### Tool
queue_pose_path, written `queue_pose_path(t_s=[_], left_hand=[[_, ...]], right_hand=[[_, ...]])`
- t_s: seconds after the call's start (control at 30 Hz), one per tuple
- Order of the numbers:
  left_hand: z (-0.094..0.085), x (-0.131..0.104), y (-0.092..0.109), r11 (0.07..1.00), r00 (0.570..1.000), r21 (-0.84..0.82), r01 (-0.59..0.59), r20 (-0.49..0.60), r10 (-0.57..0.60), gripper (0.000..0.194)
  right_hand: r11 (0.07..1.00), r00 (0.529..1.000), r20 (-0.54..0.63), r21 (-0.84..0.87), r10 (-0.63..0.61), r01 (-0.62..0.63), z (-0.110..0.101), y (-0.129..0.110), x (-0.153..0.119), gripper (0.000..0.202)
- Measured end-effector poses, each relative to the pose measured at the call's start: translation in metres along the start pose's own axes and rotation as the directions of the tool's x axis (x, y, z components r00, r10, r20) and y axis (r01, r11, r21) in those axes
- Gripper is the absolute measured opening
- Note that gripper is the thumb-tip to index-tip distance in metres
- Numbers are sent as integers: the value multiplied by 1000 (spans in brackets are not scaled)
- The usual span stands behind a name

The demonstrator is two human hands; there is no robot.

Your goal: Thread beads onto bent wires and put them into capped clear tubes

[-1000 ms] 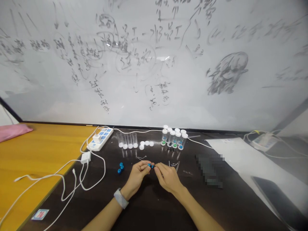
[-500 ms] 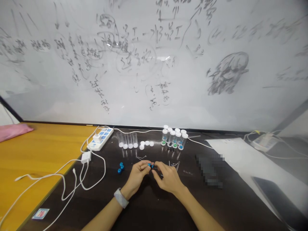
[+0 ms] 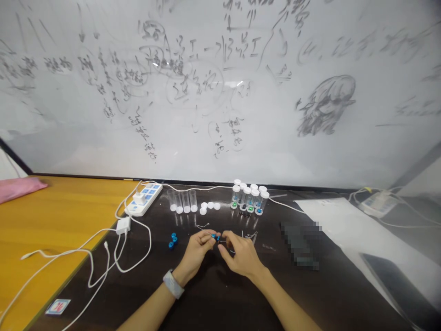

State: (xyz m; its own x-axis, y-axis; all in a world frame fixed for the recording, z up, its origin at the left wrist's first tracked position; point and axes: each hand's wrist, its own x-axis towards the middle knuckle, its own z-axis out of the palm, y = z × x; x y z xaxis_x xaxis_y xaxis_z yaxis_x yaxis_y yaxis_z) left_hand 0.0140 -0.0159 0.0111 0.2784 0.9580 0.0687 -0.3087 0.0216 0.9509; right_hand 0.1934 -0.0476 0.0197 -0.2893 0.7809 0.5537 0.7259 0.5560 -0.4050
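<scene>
Between the thumb and fingers of my left hand (image 3: 197, 250) is a small shiny blue part (image 3: 214, 236), pinched above the dark table. My right hand (image 3: 244, 254) is closed close beside it, its thumb and index finger on a thin metal rod (image 3: 223, 241) that points at the blue part. Whether the rod's tip touches the part is too small to tell. Several more small blue parts (image 3: 173, 239) lie left of my left hand. One bent thin wire (image 3: 203, 225) rests behind my left fingers, and more bent wires (image 3: 253, 236) lie behind my right hand.
Several clear tubes (image 3: 186, 201) stand at the back beside loose white caps (image 3: 210, 205). Capped tubes (image 3: 247, 198) with coloured pieces inside stand farther right. A power strip (image 3: 146, 200) and white cables (image 3: 129, 266) are on the left; a white sheet (image 3: 330, 214) is on the right.
</scene>
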Motion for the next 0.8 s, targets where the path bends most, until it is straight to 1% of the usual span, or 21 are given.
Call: queue_pose_path(t_s=[0.07, 0.17, 0.23, 0.3, 0.33, 0.63, 0.8], left_hand=[[0, 0, 0, 1000, 1000, -4, 5, -4, -5, 28], [0, 0, 0, 1000, 1000, 2, 5, -8, -5, 29], [0, 1, 0, 1000, 1000, 7, 4, -6, -4, 29], [-1, 1, 0, 1000, 1000, 12, 1, -6, -1, 28], [-1, 1, 0, 1000, 1000, 15, 0, -5, 1, 28], [0, -1, 1, 1000, 1000, 5, 19, -6, -19, 31], [1, -1, 1, 1000, 1000, 6, 6, 14, -6, 31]], right_hand=[[1000, 1000, -13, -5, -6, 6, 1, 0, 0, 20], [999, 1000, 5, -14, -31, 31, 2, -1, 1, 21], [1000, 1000, 13, -3, -17, 17, 2, -1, 1, 21], [1000, 1000, 0, 15, 4, -4, 2, -2, 1, 18], [1000, 1000, -6, 22, 8, -8, 1, -2, 1, 20], [999, 1000, 1, 40, 15, -15, 1, -5, 2, 16], [998, 1000, 10, 61, 26, -26, 8, -6, 2, 18]])
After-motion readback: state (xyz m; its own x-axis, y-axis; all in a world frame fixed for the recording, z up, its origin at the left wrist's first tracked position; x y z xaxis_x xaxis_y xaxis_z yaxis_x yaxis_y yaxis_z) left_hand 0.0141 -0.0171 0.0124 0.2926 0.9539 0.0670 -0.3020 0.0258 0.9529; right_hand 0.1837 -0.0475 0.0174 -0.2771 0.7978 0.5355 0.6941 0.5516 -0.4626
